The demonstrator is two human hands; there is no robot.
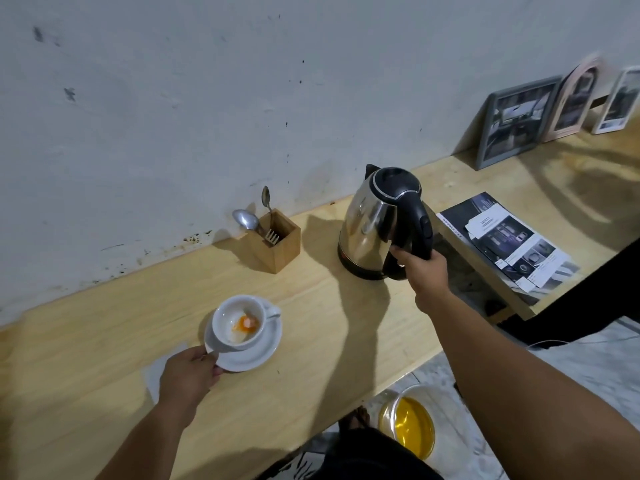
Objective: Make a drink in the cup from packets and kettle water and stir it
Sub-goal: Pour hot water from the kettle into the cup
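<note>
Gripping the black handle of the steel kettle (377,223), the right hand (424,271) has its fingers clamped around the lower grip, the sensible hold, since the body is likely hot, slick and heavy with water. Left-hand (188,374) fingers pinch the near rim of the saucer (252,355) carrying the white cup (237,323), which holds orange powder (ceramic, light, easily chipped or tipped). Beyond those fingers a wooden holder (275,242) with spoons stands by the stained wall. Under everything runs a smooth pale wooden desk (104,341), narrow, with tiled floor below.
</note>
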